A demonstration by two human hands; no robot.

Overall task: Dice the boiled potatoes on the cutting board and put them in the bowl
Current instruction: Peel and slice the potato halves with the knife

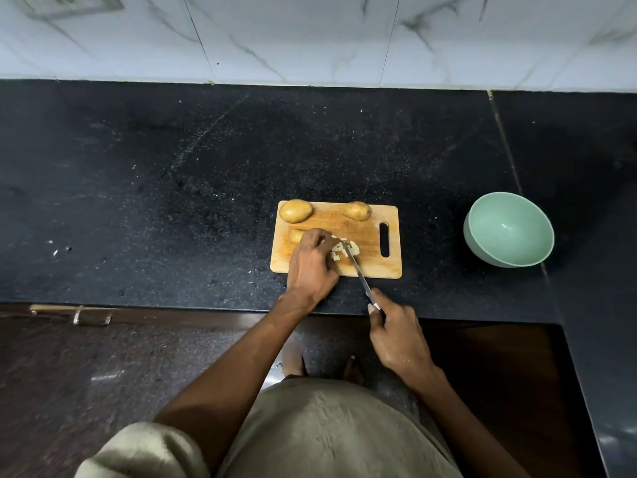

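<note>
A wooden cutting board lies on the black counter. Two whole potatoes sit along its far edge, one at the left and one further right. My left hand curls over a partly cut potato and holds it down on the board. Small pale diced pieces lie just right of its fingers. In my right hand I grip the handle of a knife, whose blade reaches into the diced pieces. A mint-green bowl, with nothing in it, stands on the counter to the board's right.
The black counter stretches wide to the left and behind the board, up to a white marble-tiled wall. Its front edge runs just behind my right hand. A drawer handle shows below at left.
</note>
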